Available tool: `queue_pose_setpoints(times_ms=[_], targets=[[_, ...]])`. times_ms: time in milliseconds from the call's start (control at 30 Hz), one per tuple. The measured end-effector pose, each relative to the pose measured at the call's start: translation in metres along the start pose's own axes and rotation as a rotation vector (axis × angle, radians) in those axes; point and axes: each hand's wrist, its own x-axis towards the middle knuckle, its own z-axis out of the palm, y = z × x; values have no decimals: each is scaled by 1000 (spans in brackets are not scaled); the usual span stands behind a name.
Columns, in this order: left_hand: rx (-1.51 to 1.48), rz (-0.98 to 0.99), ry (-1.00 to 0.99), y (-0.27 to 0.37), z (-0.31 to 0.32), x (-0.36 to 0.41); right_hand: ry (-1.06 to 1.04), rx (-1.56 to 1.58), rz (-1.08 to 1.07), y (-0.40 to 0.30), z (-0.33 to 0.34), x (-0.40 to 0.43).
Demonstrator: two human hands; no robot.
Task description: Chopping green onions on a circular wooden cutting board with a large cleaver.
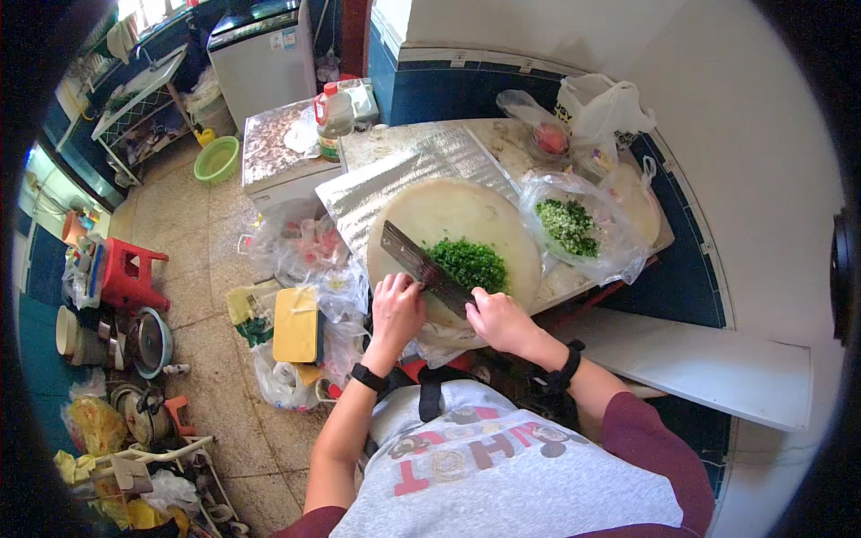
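Note:
My right hand [506, 321] grips the near end of a dark, broad-bladed kitchen knife [430, 267]. The blade slants across a round, pale cutting board [457, 202], its tip towards the far left. Beyond the blade lies a heap of finely chopped green herbs or scallions [471, 263]. My left hand [398, 308] is over the board's near left edge, fingers curled, with the thumb side at or against the blade; whether it pinches the blade is unclear. Right of the board, an open clear plastic bag [622, 252] holds more chopped greens [568, 227].
Silvery foil sheeting [424, 161] lies under the board. Behind stand a red-capped oil jug [334, 118] and a bowl of red food [550, 140]. Plastic bags [296, 245] and a yellow box lid [296, 325] crowd the left side. A white panel [699, 366] juts out at right.

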Motion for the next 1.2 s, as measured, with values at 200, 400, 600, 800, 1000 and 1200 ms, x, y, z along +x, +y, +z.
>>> queue_pose_setpoints(times_ms=[200,400,600,800,1000,1200], targets=[[-51,15,77,-12,9,-8,106,107,2,1,-9,-7],[-43,-1,121,-10,4,-3,38,39,5,-6,-23,-24],[-41,-49,125,-11,5,-1,-29,-26,9,-5,-18,-31],[-15,-50,103,-10,3,0,-52,-3,11,-8,-5,-16],[14,-52,93,-1,1,-2,-40,28,35,1,-4,4],[23,-57,101,-4,10,-7,-6,36,49,-5,-21,-10]])
